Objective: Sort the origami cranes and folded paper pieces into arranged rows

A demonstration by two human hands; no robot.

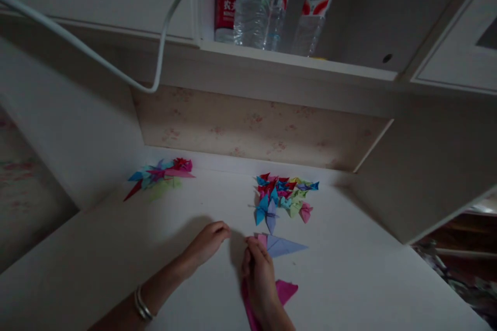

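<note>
- On my head view, the lavender folded paper [285, 247] lies on the white desk [345, 279], just beyond my right hand [259, 274]; it is a long wedge, creased across its face, tapering to a sharp point at the right.
- A small pink paper piece [262, 240] shows at its blunt left end, beside my right fingers.
- The magenta paper [286, 290] is nearer, partly hidden by my right hand and wrist; it looks bright and plain, with an angular corner jutting right.
- My right fingers are bent together in a narrow pinch; I cannot tell whether anything is between them.
- My left hand [209, 242] is apart to the left, fingers curled narrow; I cannot tell whether it holds anything.
- Farther off sit a multicoloured cluster of folded paper figures [277, 186], pointed and winged, and, far left, a looser paper pile [157, 173].
</note>
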